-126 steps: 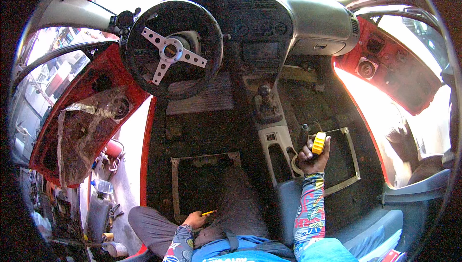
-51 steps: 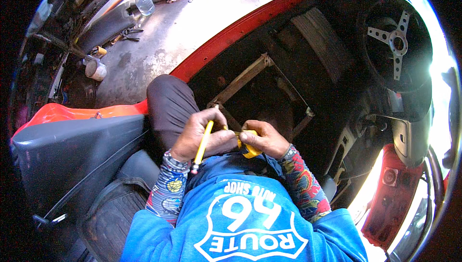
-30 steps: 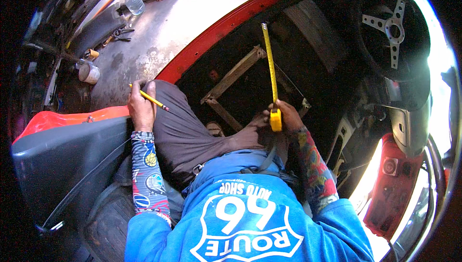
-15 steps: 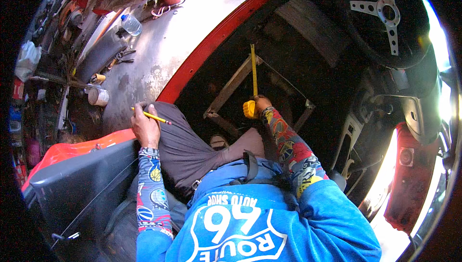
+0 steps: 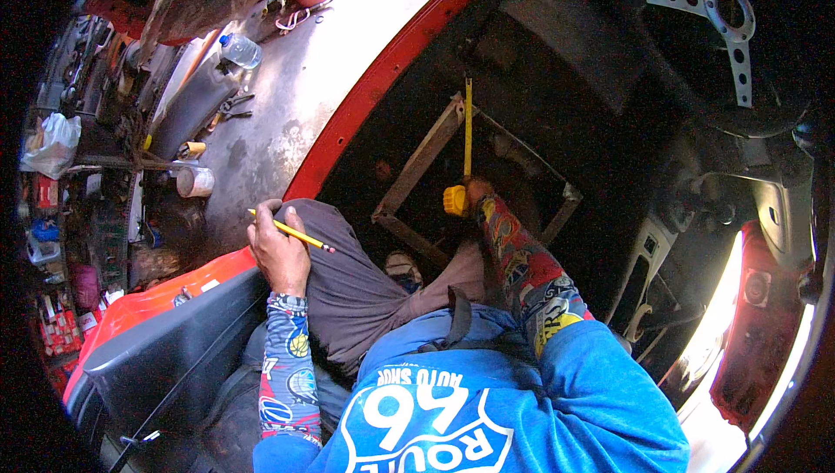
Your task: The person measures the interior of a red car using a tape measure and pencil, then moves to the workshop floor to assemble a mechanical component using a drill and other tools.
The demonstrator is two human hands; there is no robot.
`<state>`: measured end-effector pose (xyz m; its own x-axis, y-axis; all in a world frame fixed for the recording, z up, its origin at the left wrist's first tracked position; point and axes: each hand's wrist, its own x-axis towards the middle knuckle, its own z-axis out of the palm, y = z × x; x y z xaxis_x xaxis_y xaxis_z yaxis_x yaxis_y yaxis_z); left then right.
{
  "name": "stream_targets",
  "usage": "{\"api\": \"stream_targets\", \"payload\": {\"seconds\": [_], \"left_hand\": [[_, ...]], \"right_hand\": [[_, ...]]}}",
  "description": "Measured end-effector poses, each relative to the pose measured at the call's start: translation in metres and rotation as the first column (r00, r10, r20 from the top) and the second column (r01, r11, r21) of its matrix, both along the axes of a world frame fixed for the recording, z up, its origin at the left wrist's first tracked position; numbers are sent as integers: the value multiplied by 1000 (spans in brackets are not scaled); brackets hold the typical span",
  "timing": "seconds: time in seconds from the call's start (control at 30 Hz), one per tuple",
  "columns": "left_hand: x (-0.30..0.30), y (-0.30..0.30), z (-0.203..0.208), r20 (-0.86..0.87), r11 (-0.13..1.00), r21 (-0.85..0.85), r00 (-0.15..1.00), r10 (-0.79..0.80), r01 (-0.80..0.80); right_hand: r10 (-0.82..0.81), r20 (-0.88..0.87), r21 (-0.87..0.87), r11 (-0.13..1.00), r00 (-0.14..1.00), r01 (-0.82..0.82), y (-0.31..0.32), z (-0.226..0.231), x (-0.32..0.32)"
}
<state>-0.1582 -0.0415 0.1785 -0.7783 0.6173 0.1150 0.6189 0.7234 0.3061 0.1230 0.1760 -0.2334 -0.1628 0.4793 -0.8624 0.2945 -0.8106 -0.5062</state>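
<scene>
Tape measure [image 5: 454, 201], yellow: centre of frame, gripped in right hand [image 5: 477, 189]; blade [image 5: 469, 134] drawn out upward, near upper corner of rectangular metal frame [image 5: 419, 158]. Pencil [image 5: 304, 234], yellow: left of centre, held in left hand [image 5: 281, 256], beside trousered knee [image 5: 323, 219]. Steering wheel [image 5: 729, 10]: upper right.

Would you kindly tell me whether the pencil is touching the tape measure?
Apart: the head view shows the pencil in the left hand, the tape measure in the right hand and part of a rectangular frame between them.
</scene>
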Motion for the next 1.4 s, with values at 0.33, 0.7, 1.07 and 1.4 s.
{"api": "stream_targets", "payload": {"seconds": [0.33,0.7,1.07,1.4], "left_hand": [[-1,1,-3,-24,999,-15,999,-34,34],[-42,-37,-27,19,996,82,1000,-20,19],[-31,-28,-24,-4,994,91,998,-60,60],[-47,-37,-33,114,994,104,993,23,-35]], "right_hand": [[-220,-358,-271,955,908,124,-8,1,-12],[-104,-305,10,994,947,113,-13,22,-41],[-108,-219,21,993,970,115,-18,6,-40],[406,129,507,757,905,-412,-11,-103,-32]]}}
